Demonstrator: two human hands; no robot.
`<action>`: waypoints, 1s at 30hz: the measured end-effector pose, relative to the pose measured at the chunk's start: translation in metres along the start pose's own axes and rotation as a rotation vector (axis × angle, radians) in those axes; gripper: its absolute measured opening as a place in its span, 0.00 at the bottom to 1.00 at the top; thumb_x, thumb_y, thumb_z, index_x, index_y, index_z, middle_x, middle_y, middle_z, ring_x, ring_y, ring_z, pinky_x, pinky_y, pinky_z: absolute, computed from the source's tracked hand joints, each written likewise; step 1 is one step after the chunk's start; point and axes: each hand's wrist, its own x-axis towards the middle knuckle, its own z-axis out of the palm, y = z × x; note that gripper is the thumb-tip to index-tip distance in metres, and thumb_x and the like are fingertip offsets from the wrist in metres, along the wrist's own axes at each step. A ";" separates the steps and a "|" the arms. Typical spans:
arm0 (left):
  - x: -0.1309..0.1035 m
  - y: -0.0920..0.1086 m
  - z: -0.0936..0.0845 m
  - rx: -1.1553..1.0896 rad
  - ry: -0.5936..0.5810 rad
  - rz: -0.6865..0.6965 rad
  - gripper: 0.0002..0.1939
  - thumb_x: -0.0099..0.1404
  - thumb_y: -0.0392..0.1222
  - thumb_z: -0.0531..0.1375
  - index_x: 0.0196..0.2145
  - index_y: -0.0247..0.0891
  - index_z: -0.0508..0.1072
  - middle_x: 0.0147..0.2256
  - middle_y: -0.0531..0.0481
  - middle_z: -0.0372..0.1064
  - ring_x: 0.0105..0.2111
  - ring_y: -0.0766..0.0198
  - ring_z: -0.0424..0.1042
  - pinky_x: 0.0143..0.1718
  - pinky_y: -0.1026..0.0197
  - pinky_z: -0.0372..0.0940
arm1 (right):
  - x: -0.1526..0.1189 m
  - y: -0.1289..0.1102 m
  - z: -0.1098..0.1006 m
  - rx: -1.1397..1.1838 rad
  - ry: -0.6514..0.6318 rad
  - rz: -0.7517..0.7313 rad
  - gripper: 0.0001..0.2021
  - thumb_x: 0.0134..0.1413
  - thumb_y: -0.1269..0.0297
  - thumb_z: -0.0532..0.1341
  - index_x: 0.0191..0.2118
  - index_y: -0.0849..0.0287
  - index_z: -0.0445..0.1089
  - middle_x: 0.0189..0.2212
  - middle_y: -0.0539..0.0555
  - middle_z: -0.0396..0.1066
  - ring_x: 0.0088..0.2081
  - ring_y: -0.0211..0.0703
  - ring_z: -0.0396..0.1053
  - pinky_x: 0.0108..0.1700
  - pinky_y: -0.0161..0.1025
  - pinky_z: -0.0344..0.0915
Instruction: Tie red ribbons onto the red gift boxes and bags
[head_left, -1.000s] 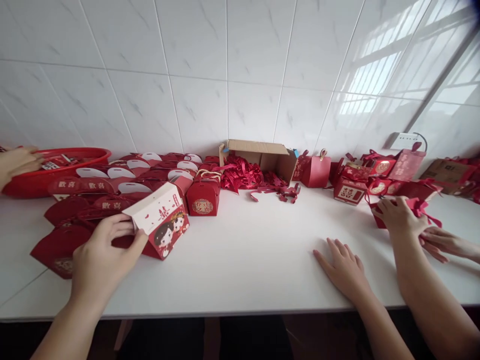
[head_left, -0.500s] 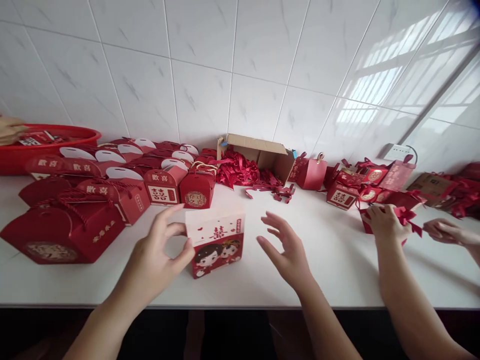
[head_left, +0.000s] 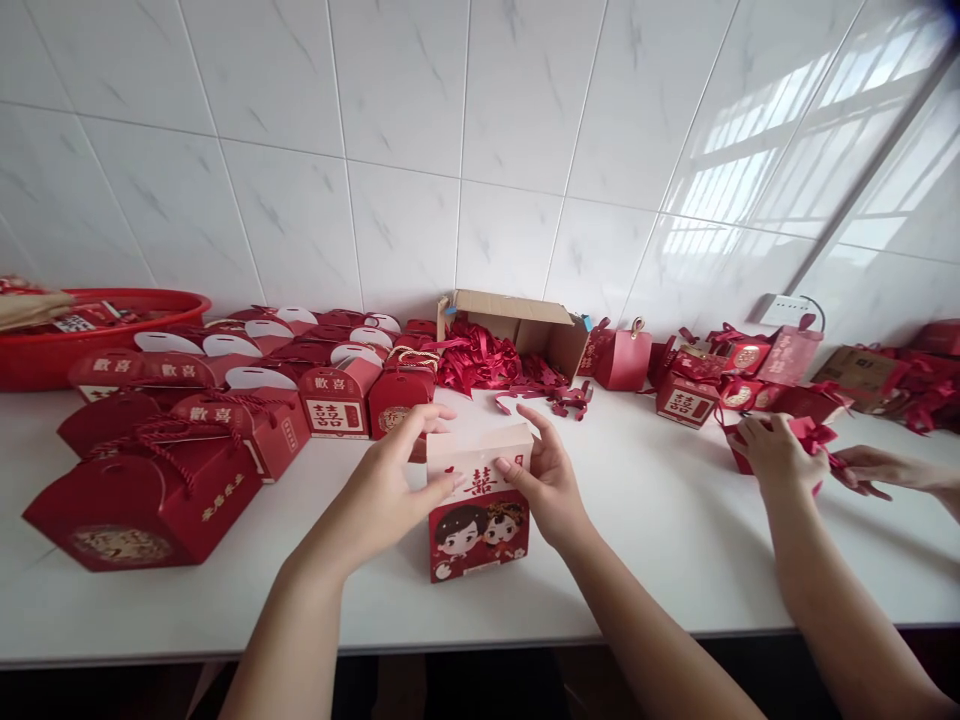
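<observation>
White tabletop (head_left: 637, 490) | front edge (head_left: 420, 648) near box (head_left: 480, 535) | room rightward | left hand (head_left: 382, 495), right hand (head_left: 553, 490) pinching box

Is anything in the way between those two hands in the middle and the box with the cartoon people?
No, nothing I can see. The left hand and right hand are right at the cartoon box, one on each side. The red box with the gold rope stands behind it, not between.

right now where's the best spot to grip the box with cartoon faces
I'd take the cartoon box by the side edges of its pale upper part, coming from both sides: it stands upright, printed front facing the camera, with the left hand and right hand flanking it.
</observation>
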 end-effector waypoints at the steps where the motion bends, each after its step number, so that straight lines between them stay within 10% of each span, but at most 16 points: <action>1: 0.003 -0.002 0.001 -0.013 0.026 0.010 0.17 0.61 0.46 0.60 0.48 0.47 0.65 0.49 0.49 0.68 0.49 0.57 0.70 0.50 0.58 0.64 | 0.004 0.001 0.001 0.040 -0.009 0.012 0.36 0.46 0.59 0.69 0.59 0.47 0.53 0.39 0.51 0.73 0.39 0.44 0.74 0.44 0.44 0.72; 9: -0.001 -0.025 0.022 -0.149 0.236 -0.068 0.12 0.61 0.52 0.61 0.34 0.41 0.73 0.33 0.51 0.74 0.33 0.62 0.73 0.36 0.64 0.66 | 0.027 0.019 -0.005 0.088 -0.118 0.142 0.35 0.43 0.56 0.71 0.57 0.49 0.58 0.27 0.45 0.69 0.29 0.38 0.70 0.38 0.40 0.69; 14: -0.002 -0.023 0.038 -0.263 0.380 -0.140 0.12 0.61 0.52 0.60 0.33 0.41 0.73 0.33 0.52 0.77 0.31 0.62 0.74 0.32 0.66 0.67 | 0.067 0.039 -0.052 -0.640 0.096 -0.127 0.28 0.65 0.44 0.38 0.51 0.54 0.67 0.39 0.56 0.72 0.41 0.44 0.70 0.42 0.43 0.66; 22: 0.000 -0.036 0.059 -0.214 0.549 -0.122 0.11 0.59 0.52 0.62 0.32 0.43 0.76 0.32 0.53 0.79 0.29 0.62 0.77 0.30 0.67 0.71 | 0.109 0.064 -0.158 -1.224 0.386 -0.054 0.11 0.53 0.63 0.56 0.41 0.56 0.73 0.43 0.58 0.71 0.51 0.57 0.60 0.52 0.54 0.52; 30: 0.002 -0.035 0.067 -0.310 0.592 -0.231 0.14 0.59 0.54 0.62 0.34 0.42 0.76 0.34 0.50 0.79 0.32 0.59 0.78 0.35 0.63 0.74 | 0.112 0.077 -0.167 -1.512 0.395 0.207 0.23 0.54 0.61 0.56 0.57 0.57 0.63 0.51 0.61 0.69 0.53 0.59 0.59 0.52 0.54 0.53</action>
